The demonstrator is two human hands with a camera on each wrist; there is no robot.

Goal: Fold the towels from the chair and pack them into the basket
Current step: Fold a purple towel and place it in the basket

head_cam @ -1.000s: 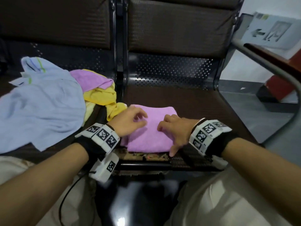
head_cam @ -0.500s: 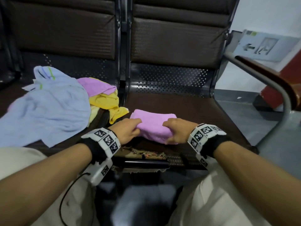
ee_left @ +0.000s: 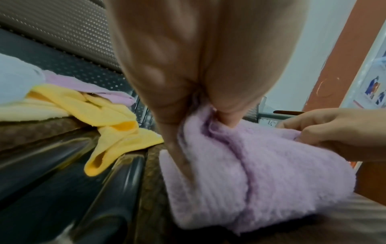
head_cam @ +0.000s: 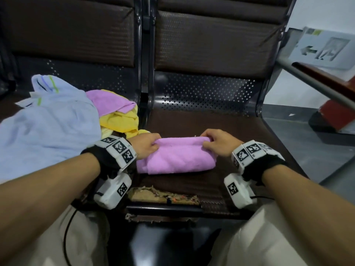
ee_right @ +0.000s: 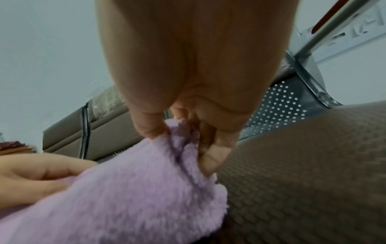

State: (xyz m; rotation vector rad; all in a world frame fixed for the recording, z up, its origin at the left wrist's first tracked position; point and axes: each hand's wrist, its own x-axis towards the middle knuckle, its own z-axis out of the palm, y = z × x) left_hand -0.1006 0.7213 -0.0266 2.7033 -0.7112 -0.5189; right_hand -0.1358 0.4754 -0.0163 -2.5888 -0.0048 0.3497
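Observation:
A folded pink towel [head_cam: 173, 156] lies on the right brown seat [head_cam: 226, 123], its far edge lifted. My left hand [head_cam: 148, 144] pinches the towel's far left corner; the left wrist view shows thumb and fingers closed on the pink towel [ee_left: 246, 173]. My right hand [head_cam: 213, 142] pinches the far right corner, and the right wrist view shows the fingers [ee_right: 211, 158] gripping the pink towel [ee_right: 129, 198]. On the left seat lies a heap: a light blue towel [head_cam: 48, 127], a second pink towel [head_cam: 109, 102] and a yellow towel [head_cam: 121, 121]. No basket is in view.
The seat's front edge [head_cam: 163, 196] is torn, with padding showing. A metal armrest [head_cam: 311, 81] runs along the right side. Dark backrests [head_cam: 211, 39] stand behind both seats. My knees in light trousers flank the gap below.
The towel lay flat under both hands a second ago. Both hands have since taken its far corners and spread apart, lifting that edge; the towel now forms a wider, shorter fold.

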